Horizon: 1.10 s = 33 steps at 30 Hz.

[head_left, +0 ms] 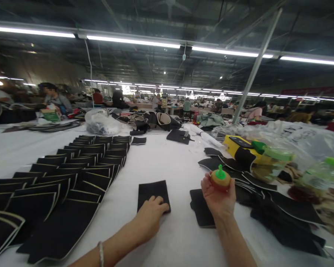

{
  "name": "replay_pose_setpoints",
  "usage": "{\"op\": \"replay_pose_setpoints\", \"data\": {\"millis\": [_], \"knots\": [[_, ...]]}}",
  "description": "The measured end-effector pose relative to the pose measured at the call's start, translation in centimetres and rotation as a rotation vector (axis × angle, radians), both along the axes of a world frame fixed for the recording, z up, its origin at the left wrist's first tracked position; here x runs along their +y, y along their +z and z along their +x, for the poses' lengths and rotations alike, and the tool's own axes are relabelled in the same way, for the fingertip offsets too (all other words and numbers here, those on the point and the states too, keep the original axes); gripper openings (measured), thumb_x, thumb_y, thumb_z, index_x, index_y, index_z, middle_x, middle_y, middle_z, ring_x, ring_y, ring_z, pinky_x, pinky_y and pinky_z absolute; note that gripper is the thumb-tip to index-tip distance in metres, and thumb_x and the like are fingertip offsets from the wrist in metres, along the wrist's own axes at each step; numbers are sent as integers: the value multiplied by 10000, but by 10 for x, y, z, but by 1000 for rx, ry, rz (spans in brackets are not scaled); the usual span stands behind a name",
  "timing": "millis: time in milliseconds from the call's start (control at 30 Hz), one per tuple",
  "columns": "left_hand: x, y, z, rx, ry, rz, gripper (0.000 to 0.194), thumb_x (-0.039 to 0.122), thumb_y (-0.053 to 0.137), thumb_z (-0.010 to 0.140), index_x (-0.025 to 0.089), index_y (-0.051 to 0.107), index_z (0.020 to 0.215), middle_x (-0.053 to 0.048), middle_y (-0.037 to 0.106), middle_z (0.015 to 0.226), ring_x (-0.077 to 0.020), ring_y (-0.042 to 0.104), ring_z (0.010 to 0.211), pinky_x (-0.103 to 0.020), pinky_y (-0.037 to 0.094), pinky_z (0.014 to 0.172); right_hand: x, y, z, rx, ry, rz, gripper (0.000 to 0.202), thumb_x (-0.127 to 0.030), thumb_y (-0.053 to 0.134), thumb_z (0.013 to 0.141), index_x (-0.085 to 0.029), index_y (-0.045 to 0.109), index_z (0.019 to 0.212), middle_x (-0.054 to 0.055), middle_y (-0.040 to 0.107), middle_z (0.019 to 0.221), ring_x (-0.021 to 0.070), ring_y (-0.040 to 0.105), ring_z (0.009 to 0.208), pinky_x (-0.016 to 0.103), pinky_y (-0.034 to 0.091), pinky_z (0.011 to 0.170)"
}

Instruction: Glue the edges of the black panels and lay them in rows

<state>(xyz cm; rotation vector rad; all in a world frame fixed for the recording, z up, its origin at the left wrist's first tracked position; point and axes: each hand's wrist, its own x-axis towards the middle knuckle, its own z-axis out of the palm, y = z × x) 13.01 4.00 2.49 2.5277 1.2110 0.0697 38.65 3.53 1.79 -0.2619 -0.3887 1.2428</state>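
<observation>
My left hand [152, 213] rests on a black rectangular fabric piece [153, 189] lying flat on the white table, its fingers stretched over the lower right part. Held up at the right, my right hand [218, 200] is wrapped round a small glue bottle [220, 181] with a green nozzle cap and amber contents. Under and beside that wrist lies another black piece [202, 209] with a notched left edge. Rows of overlapping black pieces [80, 178] with pale edge strips spread across the left of the table.
More black cut pieces [289, 222] pile up at the right. Behind them stand a yellow box [231, 142], a jar with a green lid [274, 163] and a clear bottle [320, 178]. A plastic bag [101, 122] and a black flap piece [179, 136] lie farther back. People work in the distance.
</observation>
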Motion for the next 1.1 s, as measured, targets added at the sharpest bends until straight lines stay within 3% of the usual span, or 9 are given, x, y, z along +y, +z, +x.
{"op": "replay_pose_setpoints", "data": {"millis": [100, 167, 233, 300, 467, 567, 667, 867, 1100], "knots": [[-2, 8, -23, -39, 58, -67, 340, 57, 417, 707, 247, 687, 789, -29, 659, 926, -204, 552, 944, -317, 434, 842, 1, 0, -2, -10, 12, 2, 582, -519, 771, 679, -68, 657, 1029, 165, 681, 938, 241, 676, 796, 362, 573, 762], [-8, 7, -28, -47, 166, -69, 326, 208, 457, 786, 248, 667, 1033, -57, 639, 1063, -235, 535, 1041, -350, 429, 902, 1, 0, -4, -27, 29, 2, 575, -527, 762, 683, -75, 662, 1024, 166, 685, 935, 236, 678, 779, 360, 574, 753], [-16, 1, -27, -26, 216, -58, 539, 353, 528, 772, 232, 528, 1298, -104, 511, 1316, -291, 448, 1201, -412, 389, 985, 1, 0, -5, -42, 36, -4, 563, -525, 764, 679, -80, 668, 1010, 165, 692, 936, 232, 680, 774, 358, 573, 752], [-21, -3, -26, 7, 168, -43, 639, 318, 561, 726, 252, 476, 1357, -105, 402, 1430, -317, 373, 1280, -442, 352, 1025, 1, -1, -6, -55, 34, -14, 558, -519, 777, 666, -80, 673, 995, 163, 697, 934, 229, 683, 775, 354, 572, 757], [-11, 0, -39, 65, 74, 8, 536, 30, 441, 641, 305, 676, 1037, -35, 592, 1189, -235, 529, 1079, -379, 409, 912, 2, -3, -9, -79, 29, -25, 556, -502, 795, 659, -74, 669, 990, 173, 701, 927, 248, 690, 796, 367, 578, 750], [-6, 1, -43, -4, 154, -24, 344, 128, 439, 766, 244, 673, 990, -56, 606, 1108, -220, 548, 1031, -343, 425, 899, 2, -3, -17, -96, 32, -25, 549, -476, 799, 676, -85, 656, 1034, 180, 700, 939, 278, 690, 831, 401, 584, 734], [-7, -2, -37, -17, 203, -11, 321, 249, 489, 796, 202, 631, 1080, -93, 565, 1123, -242, 536, 1048, -342, 443, 880, -4, -4, -29, -121, 41, -44, 485, -418, 806, 695, -120, 653, 1046, 150, 707, 947, 298, 692, 838, 429, 592, 715], [-10, 0, -24, 154, 127, 51, 250, 162, 487, 767, 158, 645, 960, -130, 572, 1069, -263, 562, 989, -368, 459, 840, -30, -8, -45, -181, 39, -122, 326, -231, 806, 711, -135, 670, 992, 109, 715, 953, 279, 695, 815, 423, 613, 667], [2, -1, -14, 190, 132, 63, 219, 125, 491, 757, 116, 674, 877, -159, 601, 990, -258, 611, 880, -361, 466, 794, -50, -1, -51, -373, -90, -180, 394, -254, 820, 682, -115, 655, 1012, 116, 704, 917, 278, 683, 811, 388, 609, 658]]}}
